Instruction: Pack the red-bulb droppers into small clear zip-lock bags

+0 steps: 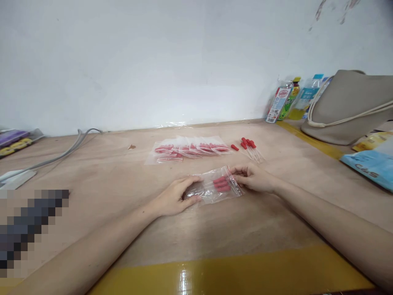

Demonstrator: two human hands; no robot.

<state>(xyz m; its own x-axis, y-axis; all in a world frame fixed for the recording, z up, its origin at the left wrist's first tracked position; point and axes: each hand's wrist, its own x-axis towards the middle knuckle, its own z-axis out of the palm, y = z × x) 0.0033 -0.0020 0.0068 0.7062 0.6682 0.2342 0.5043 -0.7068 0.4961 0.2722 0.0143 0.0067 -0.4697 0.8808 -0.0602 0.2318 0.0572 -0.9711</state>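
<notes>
A clear zip bag [208,194] lies on the table between my hands, with red-bulbed droppers [221,184] inside, their thin clear tubes pointing left. My left hand [178,196] holds the bag's left end, thumb on the near side and fingers on the far side. At the other end, by the red zip strip, the fingers of my right hand [250,177] pinch the bag's edge. Beyond them lies an overlapping row of filled zip bags [193,148]. Right of that row rest several loose droppers [250,144] and a single red bulb [235,147].
Drink bottles [308,96] and a carton [278,104] stand by the wall at back right, beside a beige bag [344,106]. A blue packet [370,168] lies at right. Grey cable [64,155] crosses the left side. Yellow tape [233,272] covers the table's front edge.
</notes>
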